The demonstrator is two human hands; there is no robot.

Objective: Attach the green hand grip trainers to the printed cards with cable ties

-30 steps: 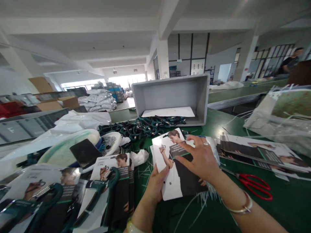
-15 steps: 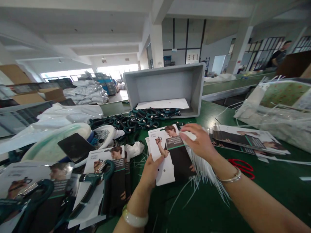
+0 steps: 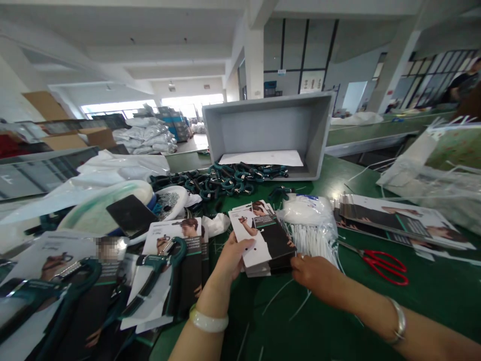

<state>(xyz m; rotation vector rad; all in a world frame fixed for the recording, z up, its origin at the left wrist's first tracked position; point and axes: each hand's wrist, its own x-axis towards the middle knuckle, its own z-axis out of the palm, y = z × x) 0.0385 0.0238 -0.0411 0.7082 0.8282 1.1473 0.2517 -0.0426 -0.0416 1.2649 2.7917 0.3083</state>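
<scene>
My left hand (image 3: 230, 256) grips the left edge of a printed backing card (image 3: 277, 241), thumb on top. The card, white and black with small holes, lies over a stack of similar cards (image 3: 259, 271). My right hand (image 3: 317, 277) is closed at the stack's lower right corner; its fingertips are hidden, so what they hold cannot be made out. Just beyond it lies a bagged bundle of thin white cable ties (image 3: 313, 238). Red-handled scissors (image 3: 385, 265) rest to the right.
Dark green hand grip exercisers (image 3: 225, 180) are heaped before a grey bin (image 3: 268, 125) on its side. At left, more grip exercisers (image 3: 150, 281) lie on cards, beside a white bowl of small metal parts (image 3: 171, 204). More cards (image 3: 398, 220) lie at right.
My right hand has moved down from the card's upper right to the stack's lower right corner, its fingers now closed. The held card has lowered onto the stack. The view has shifted slightly.
</scene>
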